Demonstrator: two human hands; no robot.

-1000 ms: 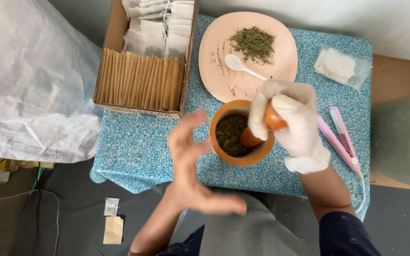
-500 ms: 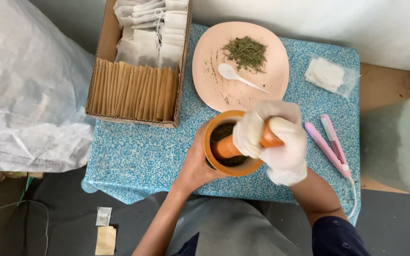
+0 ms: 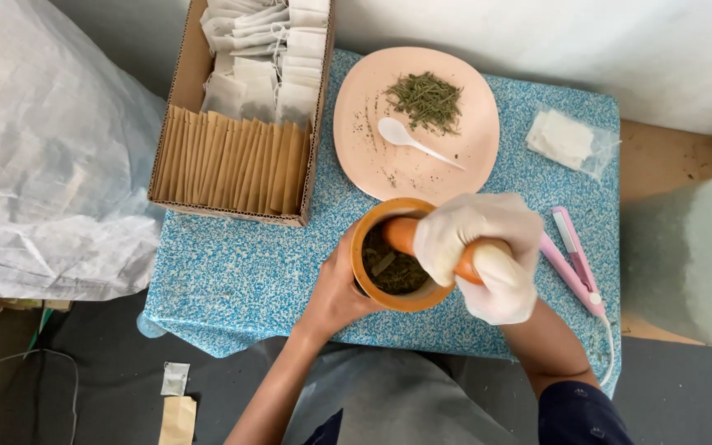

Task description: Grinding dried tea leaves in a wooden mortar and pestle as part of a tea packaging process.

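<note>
On the blue speckled desk (image 3: 232, 280), just below the pink plate (image 3: 372, 165), an orange mortar (image 3: 393, 298) of crushed herbs is cupped by the bare left hand (image 3: 335, 292); the gloved right hand (image 3: 480, 251) grips the orange pestle (image 3: 401, 233) inside it

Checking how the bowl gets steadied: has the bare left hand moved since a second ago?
Yes. The left hand came up from the table's near edge to the bowl.
</note>
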